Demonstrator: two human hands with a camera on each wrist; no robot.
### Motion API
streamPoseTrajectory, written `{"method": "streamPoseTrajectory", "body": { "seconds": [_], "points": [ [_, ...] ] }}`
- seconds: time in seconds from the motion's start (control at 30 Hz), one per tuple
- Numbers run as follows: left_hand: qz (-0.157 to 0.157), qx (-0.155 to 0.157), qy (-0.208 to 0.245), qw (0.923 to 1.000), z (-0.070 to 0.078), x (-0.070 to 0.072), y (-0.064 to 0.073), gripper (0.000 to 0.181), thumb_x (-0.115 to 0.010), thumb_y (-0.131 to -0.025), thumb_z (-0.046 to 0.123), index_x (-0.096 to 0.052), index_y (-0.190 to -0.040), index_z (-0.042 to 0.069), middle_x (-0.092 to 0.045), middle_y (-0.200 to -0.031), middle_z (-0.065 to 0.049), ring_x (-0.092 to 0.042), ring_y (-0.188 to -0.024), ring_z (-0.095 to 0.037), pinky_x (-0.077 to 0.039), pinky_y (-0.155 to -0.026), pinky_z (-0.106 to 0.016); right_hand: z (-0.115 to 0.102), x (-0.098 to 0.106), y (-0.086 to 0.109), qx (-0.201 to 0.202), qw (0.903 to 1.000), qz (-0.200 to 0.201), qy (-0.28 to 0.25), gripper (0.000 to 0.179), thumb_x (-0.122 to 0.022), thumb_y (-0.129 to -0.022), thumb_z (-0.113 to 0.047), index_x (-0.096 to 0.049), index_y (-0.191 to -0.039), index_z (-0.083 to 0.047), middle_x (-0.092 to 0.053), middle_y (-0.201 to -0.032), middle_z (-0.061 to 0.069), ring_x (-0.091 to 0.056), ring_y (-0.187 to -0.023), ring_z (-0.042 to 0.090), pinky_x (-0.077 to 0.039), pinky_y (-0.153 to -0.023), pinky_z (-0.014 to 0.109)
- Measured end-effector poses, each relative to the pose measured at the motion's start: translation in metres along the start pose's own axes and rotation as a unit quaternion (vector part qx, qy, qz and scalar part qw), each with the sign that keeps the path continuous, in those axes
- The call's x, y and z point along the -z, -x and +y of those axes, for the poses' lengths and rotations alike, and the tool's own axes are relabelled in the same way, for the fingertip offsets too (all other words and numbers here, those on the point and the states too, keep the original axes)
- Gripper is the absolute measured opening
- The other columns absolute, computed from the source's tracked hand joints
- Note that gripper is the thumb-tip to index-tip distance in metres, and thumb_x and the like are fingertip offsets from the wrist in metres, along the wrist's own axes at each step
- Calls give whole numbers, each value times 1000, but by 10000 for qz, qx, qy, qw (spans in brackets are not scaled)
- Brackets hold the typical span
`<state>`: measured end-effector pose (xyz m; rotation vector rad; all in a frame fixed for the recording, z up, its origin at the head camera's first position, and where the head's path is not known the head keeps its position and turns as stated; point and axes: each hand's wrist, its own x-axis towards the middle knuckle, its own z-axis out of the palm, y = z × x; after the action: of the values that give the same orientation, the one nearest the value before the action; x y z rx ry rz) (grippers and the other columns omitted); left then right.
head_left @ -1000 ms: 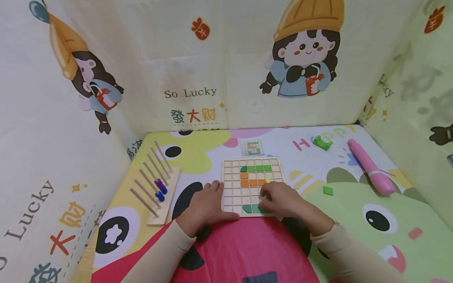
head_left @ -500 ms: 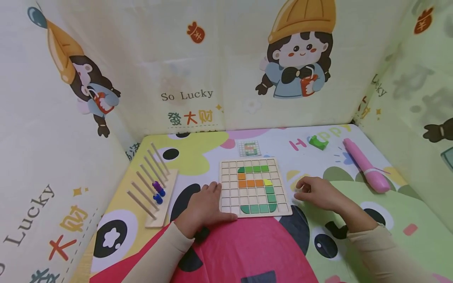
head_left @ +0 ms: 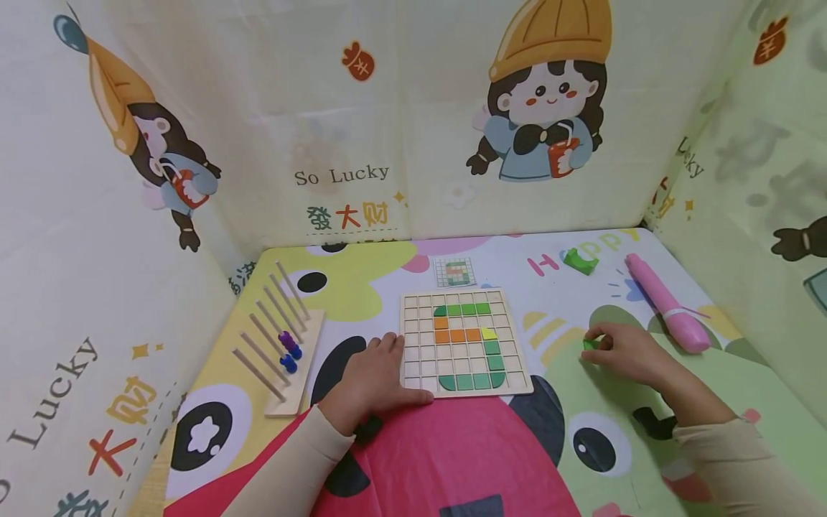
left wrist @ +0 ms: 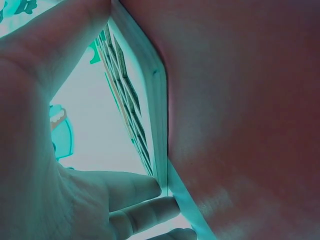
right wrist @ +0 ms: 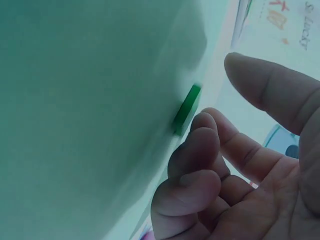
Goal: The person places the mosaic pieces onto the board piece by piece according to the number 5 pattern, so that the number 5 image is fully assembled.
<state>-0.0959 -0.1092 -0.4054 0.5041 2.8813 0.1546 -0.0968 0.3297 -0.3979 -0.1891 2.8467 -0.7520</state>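
Observation:
A square wooden grid board [head_left: 517, 359] lies on the printed cloth, with green, orange and yellow tiles [head_left: 457, 334] set in some cells. At its near left corner my left hand [head_left: 371, 377] rests, fingers along the left edge and thumb by the near edge. The left wrist view shows the fingertips right against the board's side. To the right of the board, my right hand [head_left: 627, 355] is over a loose green tile [head_left: 590, 345]. Seen from the right wrist, that tile [right wrist: 187, 110] lies on the cloth close to the fingertips, the thumb [right wrist: 265, 82] held apart from the fingers.
Left of the board stands a wooden base [head_left: 310, 359] with several upright rods and blue and purple pieces [head_left: 288, 364]. A small pattern card [head_left: 455, 272] lies behind the board. Farther right are a green curved piece [head_left: 581, 261] and a long pink object [head_left: 672, 309].
My right hand has left the board's lower right part and moved right to the loose green tile. Green tiles it hid on the board now show. The left hand stays at the board's corner.

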Motion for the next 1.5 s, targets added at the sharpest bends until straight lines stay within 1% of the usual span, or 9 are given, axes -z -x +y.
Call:
{"method": "streamPoseTrajectory", "body": {
  "seconds": [0.13, 0.37, 0.5, 0.67, 0.83, 1.03, 1.17, 1.3, 1.5],
  "points": [
    [-1, 5, 25, 10000, 0, 1, 0, 121, -73, -68, 82, -42, -156, 6, -49, -153, -15, -52, -131, -33, -59, -90, -50, 7, 3, 1, -53, 10000, 38, 12, 42, -80, -89, -28, -67, -115, 1, -71, -89, 6, -57, -75, 16, -46, -64, 32],
    [-13, -21, 79, 10000, 1, 3, 2, 121, -74, -69, 82, -42, -156, 5, -48, -154, -16, -51, -133, -33, -58, -92, -51, 10, 5, 0, -39, 9999, 82, 50, 37, -79, -90, -24, -68, -115, 1, -71, -89, 9, -57, -76, 18, -46, -64, 33],
    [18, -43, 51, 10000, 1, 3, 2, 120, -73, -69, 82, -42, -156, 5, -49, -153, -16, -51, -132, -33, -59, -91, -50, 11, 5, -2, 15, 9997, 184, 162, 30, -79, -89, -21, -70, -107, 0, -71, -89, 8, -58, -77, 17, -46, -66, 34],
    [38, -48, 30, 10000, 1, 3, 1, 120, -73, -68, 83, -43, -155, 5, -49, -152, -15, -52, -130, -32, -59, -91, -50, 13, 3, -4, -11, 9991, 377, 201, 28, -82, -85, -21, -68, -99, -1, -71, -91, 9, -61, -83, 19, -47, -72, 36],
    [3, -22, 4, 10000, 0, 1, 1, 121, -73, -68, 83, -42, -156, 6, -49, -153, -15, -52, -131, -32, -59, -92, -50, 9, 1, -3, 47, 9987, 477, 159, 22, -82, -85, -18, -67, -94, -4, -70, -89, 7, -59, -80, 18, -46, -70, 34],
    [12, 4, -11, 10000, 0, -1, 1, 121, -72, -68, 84, -43, -155, 6, -50, -151, -14, -52, -129, -31, -59, -90, -49, -2, -5, -3, 333, 9981, 521, 64, 14, -79, -89, -13, -67, -92, -6, -66, -85, 2, -54, -77, 15, -44, -65, 30],
    [15, -3, -53, 10000, 1, -2, 2, 121, -71, -68, 85, -43, -155, 6, -50, -150, -13, -53, -128, -30, -59, -89, -49, -15, -12, -4, 532, 9978, 362, -128, 13, -77, -90, -13, -66, -94, -5, -64, -84, 1, -52, -76, 14, -43, -63, 28],
    [33, 6, -78, 10000, 1, -2, 2, 120, -71, -68, 85, -44, -155, 6, -50, -150, -13, -53, -128, -30, -59, -89, -49, -32, -21, -7, 646, 9969, 14, -454, 14, -75, -92, -13, -65, -96, -5, -63, -84, 1, -51, -74, 14, -43, -63, 28],
    [57, 9, -116, 9999, 1, -1, 2, 120, -70, -68, 86, -44, -154, 6, -51, -150, -12, -53, -128, -29, -59, -88, -48, -59, -31, -16, 542, 9930, -468, -939, 14, -73, -93, -14, -64, -99, -6, -62, -86, 1, -52, -79, 17, -44, -67, 28]
  ]
}}
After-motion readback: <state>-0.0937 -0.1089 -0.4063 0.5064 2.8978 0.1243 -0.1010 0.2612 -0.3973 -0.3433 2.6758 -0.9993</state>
